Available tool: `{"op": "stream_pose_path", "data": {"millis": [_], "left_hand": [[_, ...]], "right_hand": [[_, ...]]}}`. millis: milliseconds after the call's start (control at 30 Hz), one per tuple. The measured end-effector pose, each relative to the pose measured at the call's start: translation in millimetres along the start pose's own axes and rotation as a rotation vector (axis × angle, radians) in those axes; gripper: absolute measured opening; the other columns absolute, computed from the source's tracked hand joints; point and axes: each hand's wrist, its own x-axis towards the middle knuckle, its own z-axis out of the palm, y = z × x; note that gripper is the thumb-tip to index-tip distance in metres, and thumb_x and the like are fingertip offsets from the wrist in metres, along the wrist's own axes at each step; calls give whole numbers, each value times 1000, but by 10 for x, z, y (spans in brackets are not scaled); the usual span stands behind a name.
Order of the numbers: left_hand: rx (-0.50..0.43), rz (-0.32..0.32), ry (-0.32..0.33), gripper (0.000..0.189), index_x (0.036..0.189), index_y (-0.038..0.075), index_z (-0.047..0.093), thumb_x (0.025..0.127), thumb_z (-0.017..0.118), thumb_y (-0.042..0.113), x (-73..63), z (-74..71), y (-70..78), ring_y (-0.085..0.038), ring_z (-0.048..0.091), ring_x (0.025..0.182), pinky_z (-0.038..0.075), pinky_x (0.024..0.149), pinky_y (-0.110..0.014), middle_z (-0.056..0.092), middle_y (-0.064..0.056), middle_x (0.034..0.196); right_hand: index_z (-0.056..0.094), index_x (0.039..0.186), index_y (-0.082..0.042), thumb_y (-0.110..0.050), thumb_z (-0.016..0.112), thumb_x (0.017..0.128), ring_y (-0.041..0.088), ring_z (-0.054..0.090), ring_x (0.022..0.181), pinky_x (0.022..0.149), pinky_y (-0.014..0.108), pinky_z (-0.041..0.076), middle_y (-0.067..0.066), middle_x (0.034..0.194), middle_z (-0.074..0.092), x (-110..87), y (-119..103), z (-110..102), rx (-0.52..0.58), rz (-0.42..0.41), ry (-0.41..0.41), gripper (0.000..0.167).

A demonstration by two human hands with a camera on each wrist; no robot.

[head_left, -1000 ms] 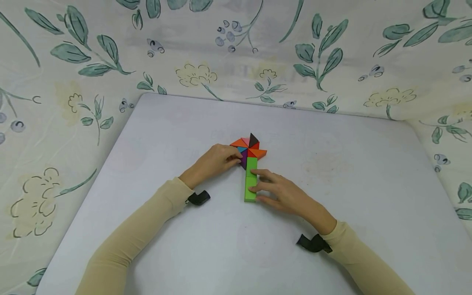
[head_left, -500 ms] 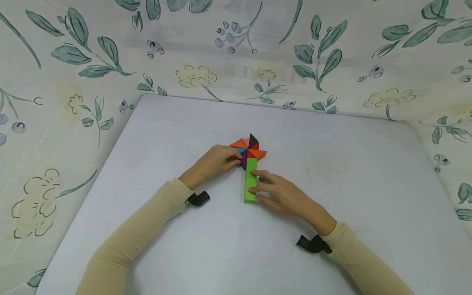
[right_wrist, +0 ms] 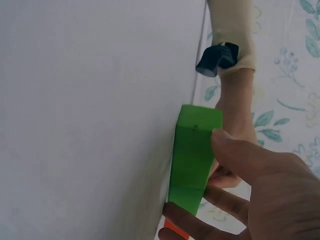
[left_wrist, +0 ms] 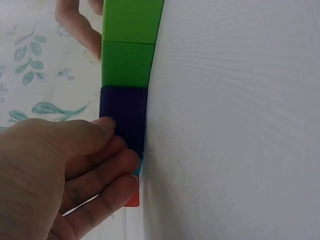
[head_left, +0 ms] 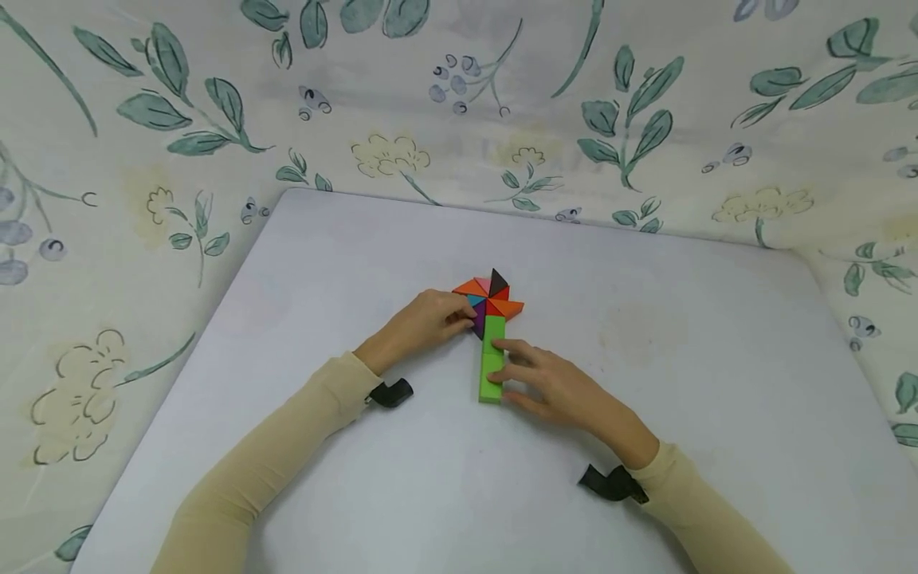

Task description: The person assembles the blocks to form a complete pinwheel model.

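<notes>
- Nothing on my feed has really moved since 0.5 s ago; both hands stay put.
- Right hand [head_left: 552,383] holds the 2 green blocks [head_left: 492,359], thumb and fingers along their right side.
- Left hand [head_left: 430,321] fingertips touch the triangle pinwheel [head_left: 489,297], apparently pinching its purple piece [left_wrist: 123,117].
</notes>
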Motion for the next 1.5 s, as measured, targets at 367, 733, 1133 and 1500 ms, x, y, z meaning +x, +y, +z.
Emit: {"op": "stream_pose_path", "data": {"millis": [367, 733, 1133, 1500], "left_hand": [[-15, -2, -10, 12, 99, 5, 72, 88, 73, 11, 72, 63, 30, -12, 67, 80, 57, 76, -21, 74, -5, 93], [-24, -1, -15, 11, 98, 6, 72, 88, 73, 11, 30, 96, 12, -11, 67, 78, 57, 75, -20, 75, -4, 92], [-12, -8, -11, 12, 99, 6, 73, 88, 73, 10, 30, 47, 7, -11, 67, 79, 57, 75, -21, 74, -4, 92], [9, -1, 35, 18, 107, 6, 69, 90, 70, 12, 6, -78, 43, -12, 68, 81, 57, 75, -25, 74, -3, 92]], "right_hand": [[69, 112, -24, -26, 77, 86, 25, 65, 110, 85, 37, 58, 9, 142, 50, -61, 10, -15, -18, 8, 11, 27], [68, 115, -25, -28, 76, 86, 23, 65, 108, 85, 36, 58, 8, 143, 49, -83, -25, 37, -27, 23, 15, 30], [66, 116, -24, -29, 76, 87, 22, 66, 105, 83, 35, 58, 8, 142, 50, -33, -12, 22, -55, 6, 19, 32], [59, 129, -24, -26, 75, 88, 20, 65, 109, 82, 34, 58, 8, 148, 42, -89, 91, -90, 2, 25, 27, 44]]}}
